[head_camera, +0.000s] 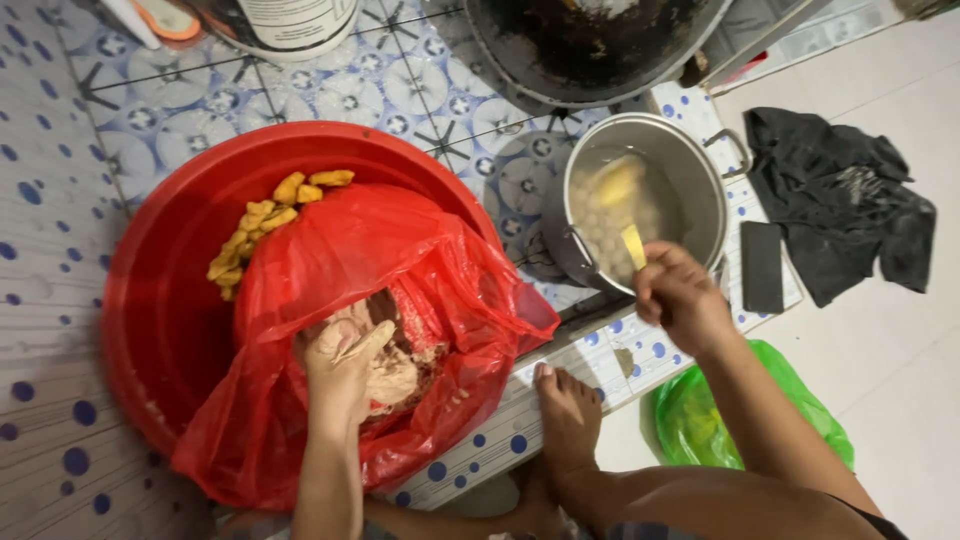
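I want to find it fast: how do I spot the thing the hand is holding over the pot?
Look at the shiny metal pot of pale round balls in water, to the right of the big red basin. At its near rim, the right hand grips a thin yellow utensil dipping inside. It is flat and stick-like, unlike the round balls around it.

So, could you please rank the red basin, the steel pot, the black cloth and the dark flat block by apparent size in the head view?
1. red basin
2. steel pot and black cloth: similar, unranked
3. dark flat block
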